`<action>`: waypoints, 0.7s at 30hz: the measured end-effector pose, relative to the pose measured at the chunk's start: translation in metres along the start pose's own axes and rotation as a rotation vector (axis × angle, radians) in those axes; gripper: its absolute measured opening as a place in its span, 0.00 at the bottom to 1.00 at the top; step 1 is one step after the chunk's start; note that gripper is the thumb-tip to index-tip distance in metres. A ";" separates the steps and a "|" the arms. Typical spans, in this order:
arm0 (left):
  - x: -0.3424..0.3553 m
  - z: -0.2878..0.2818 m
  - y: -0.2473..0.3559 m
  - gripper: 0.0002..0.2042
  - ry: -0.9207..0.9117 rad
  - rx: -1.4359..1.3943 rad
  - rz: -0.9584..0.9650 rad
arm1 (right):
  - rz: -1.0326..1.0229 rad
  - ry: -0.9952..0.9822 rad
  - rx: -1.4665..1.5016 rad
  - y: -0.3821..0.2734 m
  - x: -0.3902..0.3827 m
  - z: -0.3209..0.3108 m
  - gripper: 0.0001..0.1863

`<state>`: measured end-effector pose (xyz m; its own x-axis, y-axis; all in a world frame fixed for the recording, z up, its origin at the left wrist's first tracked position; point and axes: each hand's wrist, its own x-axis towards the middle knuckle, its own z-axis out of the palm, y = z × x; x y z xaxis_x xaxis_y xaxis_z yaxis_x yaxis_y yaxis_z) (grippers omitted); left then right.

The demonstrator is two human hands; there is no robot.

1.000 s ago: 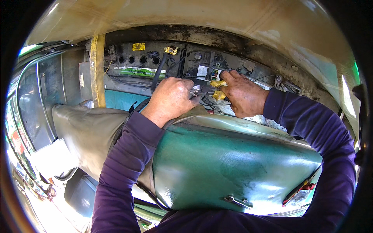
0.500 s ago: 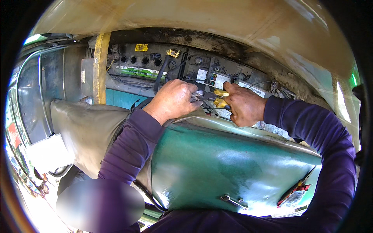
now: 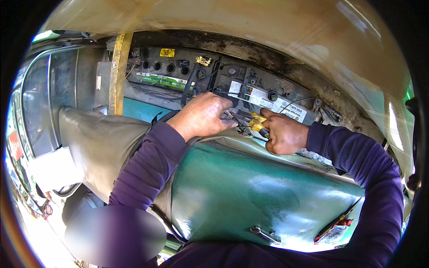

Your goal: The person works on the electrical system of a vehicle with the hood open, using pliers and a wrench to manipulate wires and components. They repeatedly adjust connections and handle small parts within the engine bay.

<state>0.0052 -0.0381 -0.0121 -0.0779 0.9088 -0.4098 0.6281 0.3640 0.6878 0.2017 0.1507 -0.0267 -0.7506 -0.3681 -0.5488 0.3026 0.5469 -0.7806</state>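
My left hand (image 3: 202, 117) is closed, pinching a small greyish piece at its fingertips that I cannot make out. My right hand (image 3: 287, 134) grips pliers with yellow and black handles (image 3: 258, 122); their dark jaws reach to the left fingertips. Just beyond the hands lie two dark, dusty batteries, a left battery (image 3: 154, 57) with open round filler holes and a right battery (image 3: 268, 79) with a white label. A brass-coloured terminal clamp (image 3: 203, 60) on a thick black cable (image 3: 188, 87) rests on the left battery's right end.
A yellow upright bar (image 3: 119, 73) stands left of the batteries. Nearer me is a green padded seat (image 3: 263, 187) bearing a wrench (image 3: 264, 234) and a red-handled tool (image 3: 333, 227). A tan cover (image 3: 250, 22) overhangs the far side. A metal clamp (image 3: 328, 109) lies at the right battery's right end.
The pliers' handles and my right hand have shifted slightly toward me, and more of the white label shows. My left hand keeps its pinch. The view has moved a little.
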 end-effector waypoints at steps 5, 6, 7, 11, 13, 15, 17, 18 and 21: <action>0.000 -0.002 -0.001 0.18 -0.060 0.004 0.003 | -0.143 0.034 0.045 0.006 0.000 0.007 0.16; -0.001 -0.002 -0.001 0.18 -0.050 -0.002 0.003 | -0.160 0.034 0.039 0.005 0.000 0.007 0.16; 0.000 -0.002 0.000 0.18 -0.035 -0.008 0.010 | -0.120 0.048 0.009 0.004 -0.001 0.006 0.17; 0.002 -0.003 0.002 0.19 -0.005 -0.004 -0.039 | 0.025 0.072 -0.115 -0.006 -0.005 -0.004 0.22; 0.003 -0.004 0.002 0.19 0.002 -0.033 -0.055 | 0.029 0.107 -0.169 -0.011 -0.006 -0.009 0.23; 0.004 -0.006 0.002 0.19 0.033 -0.044 -0.061 | 0.017 0.153 -0.265 -0.014 -0.006 -0.014 0.23; 0.003 -0.007 0.003 0.20 0.082 -0.053 -0.066 | 0.023 0.209 -0.387 -0.016 -0.006 -0.018 0.23; 0.003 -0.007 0.003 0.20 0.079 -0.071 -0.065 | 0.032 0.213 -0.405 -0.017 -0.005 -0.019 0.24; 0.001 -0.006 0.003 0.19 0.102 -0.017 -0.036 | 0.020 0.263 -0.385 -0.017 -0.005 -0.022 0.23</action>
<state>0.0023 -0.0350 -0.0074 -0.1793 0.9108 -0.3718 0.6101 0.3995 0.6843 0.1877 0.1598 -0.0040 -0.8852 -0.1790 -0.4294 0.1156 0.8095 -0.5757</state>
